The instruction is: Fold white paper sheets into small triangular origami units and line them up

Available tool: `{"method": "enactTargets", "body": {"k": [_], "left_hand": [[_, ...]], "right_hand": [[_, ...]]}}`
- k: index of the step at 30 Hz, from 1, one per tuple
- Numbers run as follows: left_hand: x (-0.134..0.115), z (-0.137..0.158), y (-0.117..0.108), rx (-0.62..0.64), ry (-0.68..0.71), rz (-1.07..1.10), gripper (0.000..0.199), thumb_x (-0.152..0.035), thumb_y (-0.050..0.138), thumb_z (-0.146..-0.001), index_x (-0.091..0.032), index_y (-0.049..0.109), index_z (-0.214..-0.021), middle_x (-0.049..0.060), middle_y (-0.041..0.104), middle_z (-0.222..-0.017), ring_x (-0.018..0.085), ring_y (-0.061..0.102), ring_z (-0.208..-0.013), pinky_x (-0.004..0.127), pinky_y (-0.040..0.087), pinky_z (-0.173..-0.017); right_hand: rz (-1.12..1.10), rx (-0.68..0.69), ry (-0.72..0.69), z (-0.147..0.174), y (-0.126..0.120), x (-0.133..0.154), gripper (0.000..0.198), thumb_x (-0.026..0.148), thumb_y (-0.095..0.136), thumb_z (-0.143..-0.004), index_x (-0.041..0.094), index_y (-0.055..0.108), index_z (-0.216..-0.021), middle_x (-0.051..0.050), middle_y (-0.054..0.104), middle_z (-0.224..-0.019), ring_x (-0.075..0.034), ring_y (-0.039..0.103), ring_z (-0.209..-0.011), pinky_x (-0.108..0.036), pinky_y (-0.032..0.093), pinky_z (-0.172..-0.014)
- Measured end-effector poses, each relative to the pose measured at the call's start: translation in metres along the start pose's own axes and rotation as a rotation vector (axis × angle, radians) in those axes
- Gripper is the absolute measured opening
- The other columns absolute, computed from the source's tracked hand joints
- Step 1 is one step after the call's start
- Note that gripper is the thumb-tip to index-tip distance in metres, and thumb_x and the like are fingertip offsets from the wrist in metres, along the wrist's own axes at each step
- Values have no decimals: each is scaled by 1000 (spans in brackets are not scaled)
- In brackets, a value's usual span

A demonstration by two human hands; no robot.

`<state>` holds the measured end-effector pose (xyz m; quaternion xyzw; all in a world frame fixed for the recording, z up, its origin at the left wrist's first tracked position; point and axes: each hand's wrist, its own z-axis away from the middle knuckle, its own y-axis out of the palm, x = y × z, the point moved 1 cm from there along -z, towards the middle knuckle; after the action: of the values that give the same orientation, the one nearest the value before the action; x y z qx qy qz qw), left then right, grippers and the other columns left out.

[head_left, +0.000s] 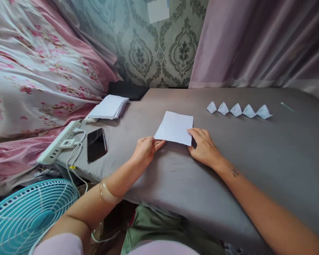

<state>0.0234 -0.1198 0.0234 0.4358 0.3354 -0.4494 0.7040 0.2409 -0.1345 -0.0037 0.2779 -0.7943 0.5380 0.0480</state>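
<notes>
A white, roughly square sheet of paper (175, 128) is held just over the grey-covered table, between my two hands. My left hand (149, 147) pinches its near left corner, thumb on top and fingers beneath. At the right edge, my right hand (204, 147) grips the sheet between thumb and fingers. Several small folded white paper pieces (236, 110) stand in a row at the back right, apart from my hands. A stack of white paper (110, 106) lies at the back left.
A dark phone (96, 145) lies left of my left hand, beside a white power strip (60, 141) with plugged-in cables. A blue fan (39, 219) stands at the lower left. Behind the stack is a black flat item (129, 91). A thin pale stick (287, 107) lies far right.
</notes>
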Motion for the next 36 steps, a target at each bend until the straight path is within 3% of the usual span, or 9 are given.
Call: {"method": "enactTargets", "body": {"k": [8, 12, 15, 18, 21, 24, 28, 36], "left_hand": [[13, 40, -22, 90, -189, -3, 7, -11, 57, -73, -17, 55, -71, 18, 71, -84, 25, 73, -87, 37, 58, -94], [7, 50, -35, 120, -246, -121, 8, -23, 61, -76, -19, 54, -73, 18, 72, -85, 23, 72, -72, 32, 61, -63], [-4, 39, -45, 69, -76, -256, 17, -34, 63, -75, -22, 51, -78, 11, 72, -77, 17, 63, -52, 27, 45, -42], [-17, 16, -51, 27, 216, -396, 21, -24, 63, -68, -22, 52, -86, 5, 69, -84, 16, 63, -65, 25, 44, -50], [-27, -10, -46, 108, 366, -592, 30, -14, 55, -64, -20, 56, -93, 6, 68, -101, 18, 62, -90, 28, 48, -70], [-30, -35, -30, 246, 381, -723, 42, -12, 58, -64, -18, 57, -105, 8, 65, -111, 21, 57, -106, 30, 47, -81], [-23, -63, -7, 361, 362, -802, 42, -24, 70, -68, -16, 57, -107, 8, 65, -101, 20, 60, -92, 32, 48, -79], [-12, -80, 7, 192, 434, -977, 28, -32, 67, -76, -16, 58, -97, 5, 64, -86, 18, 61, -81, 31, 49, -73]], "right_hand": [[12, 157, -53, 3, -10, -4, 64, 14, 54, -69, 17, 52, -132, -10, 61, -123, -31, 49, -110, -45, 42, -93], [55, 218, -69, 3, -12, -4, 48, 22, 53, -79, 17, 58, -126, -12, 61, -113, -29, 50, -99, -44, 43, -88], [28, 201, -46, 1, -10, -4, 33, 33, 53, -86, 19, 65, -113, -11, 61, -106, -27, 52, -94, -43, 44, -85], [-36, 154, 41, -4, -8, -6, 31, 44, 52, -88, 22, 68, -104, -9, 60, -102, -25, 53, -94, -40, 45, -84], [-89, 93, 170, -10, -4, -9, 34, 49, 51, -88, 20, 69, -88, -9, 58, -101, -21, 57, -86, -34, 47, -76], [-71, 28, 318, -17, 0, -14, 44, 55, 50, -87, 19, 60, -64, -10, 58, -95, -19, 57, -77, -33, 47, -72], [-83, -35, 376, -24, 6, -18, 43, 56, 56, -83, 20, 53, -59, -9, 59, -90, -19, 57, -78, -34, 45, -78], [-76, -53, 400, -25, 10, -25, 30, 43, 57, -82, 20, 59, -63, -7, 58, -86, -19, 57, -79, -34, 45, -80]]}}
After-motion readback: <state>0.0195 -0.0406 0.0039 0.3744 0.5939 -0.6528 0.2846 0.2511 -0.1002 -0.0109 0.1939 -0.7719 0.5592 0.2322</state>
